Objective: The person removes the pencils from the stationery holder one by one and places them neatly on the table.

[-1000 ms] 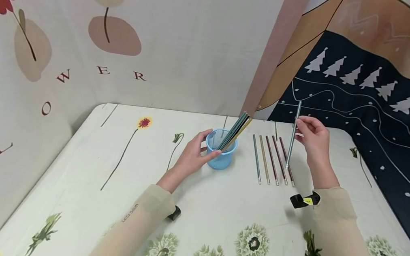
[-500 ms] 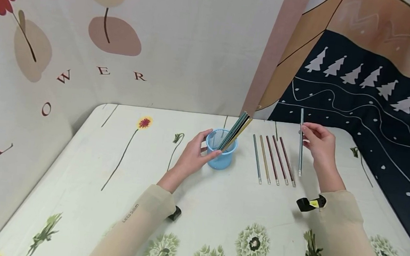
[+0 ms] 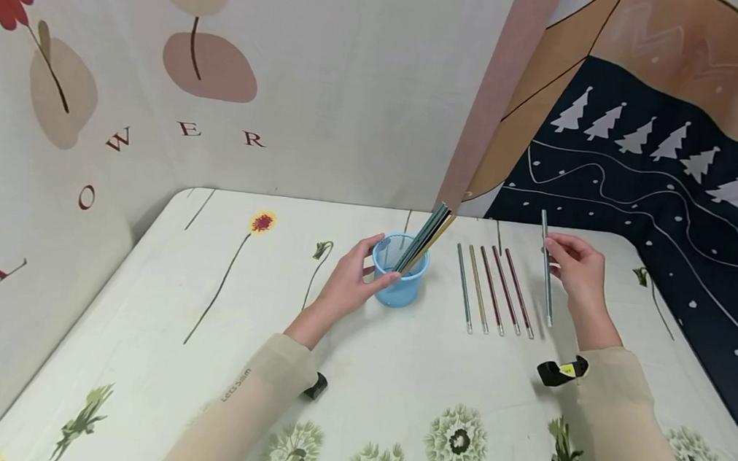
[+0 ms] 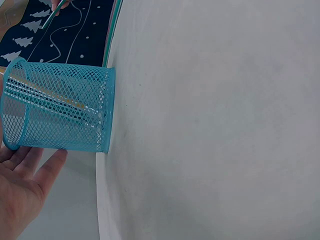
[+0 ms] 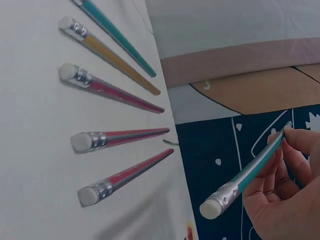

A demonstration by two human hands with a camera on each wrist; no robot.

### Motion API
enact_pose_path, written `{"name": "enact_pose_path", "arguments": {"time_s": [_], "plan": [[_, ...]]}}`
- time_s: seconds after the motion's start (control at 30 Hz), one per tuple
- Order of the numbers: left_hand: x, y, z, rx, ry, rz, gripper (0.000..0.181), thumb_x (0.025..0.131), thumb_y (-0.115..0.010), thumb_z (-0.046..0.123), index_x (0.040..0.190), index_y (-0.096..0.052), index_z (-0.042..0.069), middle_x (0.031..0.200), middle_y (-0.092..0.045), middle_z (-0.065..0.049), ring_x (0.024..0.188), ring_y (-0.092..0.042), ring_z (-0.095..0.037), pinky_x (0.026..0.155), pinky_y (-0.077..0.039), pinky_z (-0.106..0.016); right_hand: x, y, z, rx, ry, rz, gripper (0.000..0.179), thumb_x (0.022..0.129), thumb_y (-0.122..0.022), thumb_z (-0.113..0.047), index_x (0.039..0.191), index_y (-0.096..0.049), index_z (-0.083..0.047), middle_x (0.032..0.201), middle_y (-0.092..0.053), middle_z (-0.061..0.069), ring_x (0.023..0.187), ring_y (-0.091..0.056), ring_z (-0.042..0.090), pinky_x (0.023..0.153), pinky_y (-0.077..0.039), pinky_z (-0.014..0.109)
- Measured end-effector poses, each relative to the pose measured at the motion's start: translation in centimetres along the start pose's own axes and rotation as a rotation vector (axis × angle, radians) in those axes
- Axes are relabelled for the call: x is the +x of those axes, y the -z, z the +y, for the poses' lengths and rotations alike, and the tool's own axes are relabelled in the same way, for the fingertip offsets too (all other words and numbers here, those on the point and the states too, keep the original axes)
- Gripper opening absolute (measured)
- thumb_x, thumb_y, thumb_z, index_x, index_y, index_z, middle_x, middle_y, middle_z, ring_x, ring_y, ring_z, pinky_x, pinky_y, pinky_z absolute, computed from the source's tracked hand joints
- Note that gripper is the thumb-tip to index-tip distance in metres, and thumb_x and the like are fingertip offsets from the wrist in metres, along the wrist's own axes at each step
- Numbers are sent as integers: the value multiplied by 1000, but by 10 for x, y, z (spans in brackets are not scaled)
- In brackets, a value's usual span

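My left hand [image 3: 349, 281] holds the blue mesh pencil cup [image 3: 398, 292] by its left side, thumb in front near the rim and fingers around the back. The cup stands upright, and a bundle of teal, black and gold pencils [image 3: 426, 238] leans right inside it. At the right, my right hand [image 3: 581, 277] pinches a teal pencil [image 5: 250, 172] between thumb and fingers, its white eraser end pointing down close over the table. Left of that hand lies a row of eraser-tipped pencils: a teal one [image 3: 464, 286], a gold one [image 3: 479, 288] and three red ones [image 3: 497, 289].
The table [image 3: 370, 362] has a white cloth printed with flowers. A pale curtain [image 3: 354, 97] hangs behind its far edge, and a dark cloth with white trees [image 3: 662, 190] hangs along the right. Each wrist wears a black camera strap [image 3: 561, 370].
My right hand has moved right and toward me with the teal pencil, from over the row of pencils to beside it, and lowered the pencil. The left hand stays on the cup.
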State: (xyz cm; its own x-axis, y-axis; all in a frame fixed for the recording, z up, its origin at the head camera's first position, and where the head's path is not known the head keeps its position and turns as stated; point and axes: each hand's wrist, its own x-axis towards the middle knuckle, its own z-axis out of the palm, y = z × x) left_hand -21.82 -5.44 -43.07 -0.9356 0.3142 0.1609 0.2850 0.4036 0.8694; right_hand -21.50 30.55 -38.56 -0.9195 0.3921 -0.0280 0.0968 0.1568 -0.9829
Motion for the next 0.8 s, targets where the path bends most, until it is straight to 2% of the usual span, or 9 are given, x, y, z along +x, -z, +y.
{"name": "enact_pose_path", "arguments": {"time_s": [0.37, 0.8], "plan": [[0, -2, 0, 7, -3, 8, 79, 91, -73, 32, 153, -32, 6, 153, -45, -13, 142, -45, -28, 107, -53, -38, 4, 2, 13, -99, -31, 14, 10, 98, -63, -31, 105, -68, -26, 88, -60, -21, 80, -57, -2, 65, -52, 7], [0, -1, -1, 9, 2, 10, 79, 91, -73, 34, 153, -33, 7, 151, -46, -12, 142, -45, -27, 107, -53, -37, 10, 2, 24, -128, -71, -6, 4, 99, -62, -29, 98, -65, -31, 84, -59, -24, 76, -57, -4, 63, -51, 9]]}}
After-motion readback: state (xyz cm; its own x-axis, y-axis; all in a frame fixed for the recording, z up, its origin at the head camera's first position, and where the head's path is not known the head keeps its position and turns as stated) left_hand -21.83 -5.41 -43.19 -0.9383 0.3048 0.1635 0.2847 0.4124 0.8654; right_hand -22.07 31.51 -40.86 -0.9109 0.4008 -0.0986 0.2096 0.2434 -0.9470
